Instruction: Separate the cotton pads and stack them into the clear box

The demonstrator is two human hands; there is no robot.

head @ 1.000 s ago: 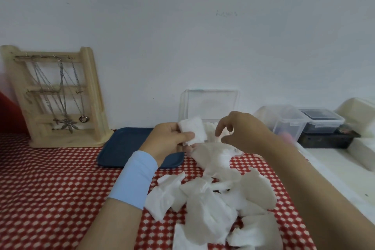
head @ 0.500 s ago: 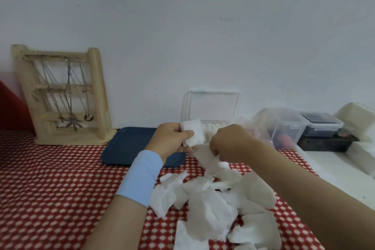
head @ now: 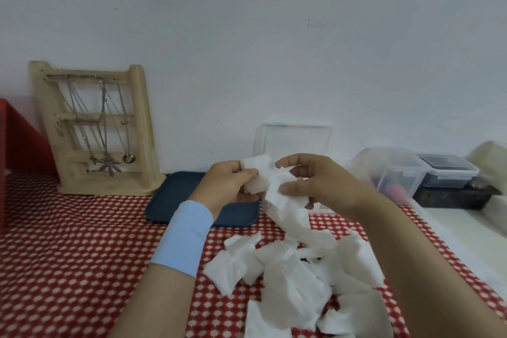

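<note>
On the table: a red-and-white checked tablecloth covers the surface, and the work sits toward its right half.
Loose cotton pads: a white heap lies near the front edge, below both hands, overlapping and crumpled.
How they handle: probably almost weightless, soft and limp, and apt to cling to each other. A light pinch at a free corner or edge looks best, since a hard pull may tear or stretch one.
Clear box: it stands at the back by the wall with its lid upright. The base is hidden behind the hands, so its fill cannot be told.
Blue tray: it lies just left of the box, beside a wooden necklace stand.
Right hand: thumb and fingers curl round a clump of pads that trails down to the heap.
Left hand: the thumb pinches a small squared stack against the fingers.
Clump and stack: both are held in the air just in front of the box. They touch between the two hands, with the stack uppermost.
Step in hand: likely peeling a pad free of the clump to add to the stack.
</note>
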